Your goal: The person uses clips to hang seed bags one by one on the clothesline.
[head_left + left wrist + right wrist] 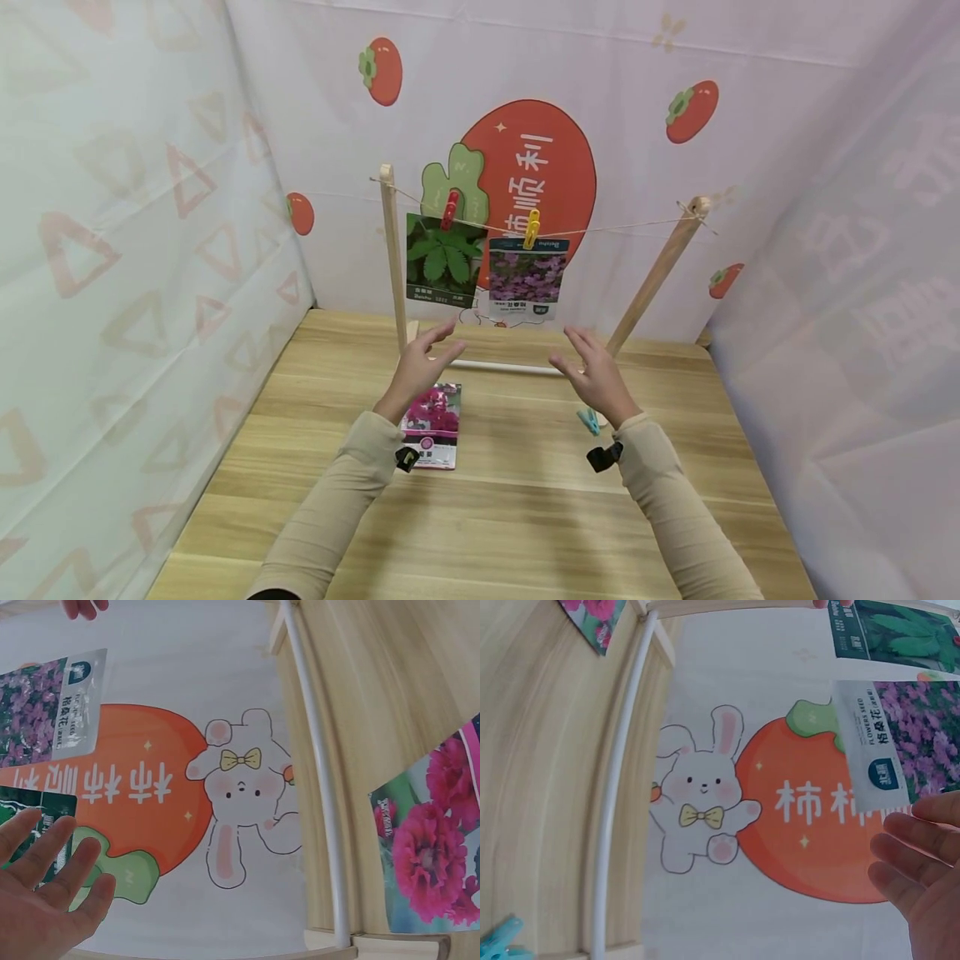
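Two seed packets hang from a string point(630, 226) in the head view. A red clothespin point(450, 210) clips the green-leaf packet point(444, 262), and a yellow clothespin point(532, 229) clips the purple-flower packet point(527, 279). My left hand point(423, 367) is raised below the green packet, fingers spread and holding nothing. Across from it my right hand point(597, 377) is held up below the purple packet, its fingers loosely extended. Under the left hand, a pink-flower seed packet point(435, 433) lies on the table. A light blue clothespin point(588, 421) lies beside the right wrist.
The string is tied between a left wooden post point(393, 258) and a right wooden post point(656, 279). A white rod point(510, 367) runs low between them. Printed cloth point(637, 50) walls surround the wooden table point(510, 517) at the back and sides.
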{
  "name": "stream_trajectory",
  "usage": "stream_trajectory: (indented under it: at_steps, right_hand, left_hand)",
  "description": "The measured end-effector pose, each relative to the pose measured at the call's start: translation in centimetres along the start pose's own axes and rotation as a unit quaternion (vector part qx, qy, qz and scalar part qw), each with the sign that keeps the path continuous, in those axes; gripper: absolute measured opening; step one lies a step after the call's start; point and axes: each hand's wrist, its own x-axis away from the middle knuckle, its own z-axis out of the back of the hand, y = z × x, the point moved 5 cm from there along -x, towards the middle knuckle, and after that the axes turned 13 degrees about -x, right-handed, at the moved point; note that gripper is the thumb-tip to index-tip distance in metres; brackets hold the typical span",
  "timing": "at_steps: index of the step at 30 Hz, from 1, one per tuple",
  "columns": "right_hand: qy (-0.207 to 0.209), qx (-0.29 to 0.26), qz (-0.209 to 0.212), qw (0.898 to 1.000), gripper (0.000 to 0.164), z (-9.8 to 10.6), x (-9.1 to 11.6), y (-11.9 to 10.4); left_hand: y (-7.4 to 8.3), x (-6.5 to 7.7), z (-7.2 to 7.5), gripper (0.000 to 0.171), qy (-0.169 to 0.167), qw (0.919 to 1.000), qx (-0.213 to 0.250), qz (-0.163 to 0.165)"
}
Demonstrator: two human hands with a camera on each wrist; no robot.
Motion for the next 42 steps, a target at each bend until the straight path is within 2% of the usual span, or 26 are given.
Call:
stream_trajectory:
  at_steps: [3,14,22,26,37,42]
  right_hand:
    - [-0.002,0.0,-0.007,1.0,0.064,-0.1,0.3,0.7]
    - [-0.007,0.005,-0.048,0.999,0.065,-0.6,1.5,2.7]
    - [-0.002,0.007,-0.073,0.997,0.062,-1.0,2.6,4.4]
    - [0.006,0.006,-0.075,0.997,0.062,-1.2,3.1,5.4]
    - [-0.005,-0.011,-0.122,0.992,0.069,-2.3,4.7,8.4]
    - [-0.003,-0.017,-0.129,0.991,0.067,-2.7,5.3,9.4]
  left_hand:
    - [-0.5,0.1,-0.2,0.058,0.004,1.0,-0.008,-0.001]
    - [-2.1,0.5,-0.5,0.062,-0.001,0.9994,-0.018,0.028]
    - [-3.6,0.7,-1.2,0.058,0.0,0.9987,-0.03,0.041]
    - [-4.4,0.8,-1.4,0.06,0.001,0.9981,-0.037,0.048]
    - [-6.9,1.6,-2.1,0.061,-0.003,0.9963,-0.047,0.072]
    - [-7.9,1.9,-2.6,0.06,-0.005,0.9944,-0.068,0.081]
